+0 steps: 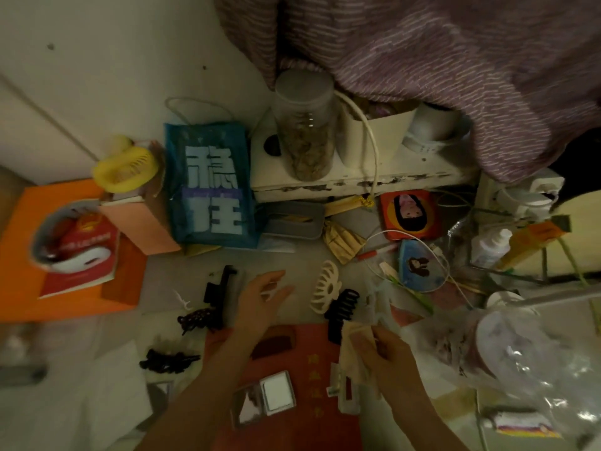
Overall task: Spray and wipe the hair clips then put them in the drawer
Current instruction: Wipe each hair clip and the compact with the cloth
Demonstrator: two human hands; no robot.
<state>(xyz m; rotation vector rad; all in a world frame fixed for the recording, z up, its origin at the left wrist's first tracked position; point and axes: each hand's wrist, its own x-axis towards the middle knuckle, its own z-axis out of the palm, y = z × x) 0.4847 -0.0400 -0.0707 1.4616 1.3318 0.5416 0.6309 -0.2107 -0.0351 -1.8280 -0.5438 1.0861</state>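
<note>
A: Head view, dim light, some blur. Nearest the front edge of the tabletop (182, 262): an open compact mirror (265, 400) lying on a red booklet (302, 362), and a pale rectangular clip (348, 390) just right of it.

B: Hands?

A: Right hand (383, 356) has its fingers curled round a pale, translucent clip (374, 307), with what looks like a beige wipe (353, 349) against the palm. Blur prevents telling clip from wipe exactly. Left hand (260, 301) reaches forward, fingers spread and relaxed, gripping nothing; whether the fingertips touch the surface, cannot tell.

B: Remaining clips?

A: Left of the left forearm: two dark brown clips, one (169, 361) nearer the front edge, one (198, 319) just beyond it. A black long clip (219, 291) lies just left of the left hand. Between the hands: a cream claw clip (325, 291) and a black claw clip (341, 315), touching or nearly so. A dark comb (274, 345) lies on the booklet under the left wrist.

B: Farther back?

A: Blue bag (208, 187) with large white characters, upright. To its left, a yellow handheld fan (125, 169); beyond that an orange box (19, 255) at the left edge. A white raised shelf (357, 180) at the back carries a clear jar (304, 125). Purple striped cloth (455, 60) hangs over the far right corner. Crumpled clear plastic (536, 362) by the right edge.
</note>
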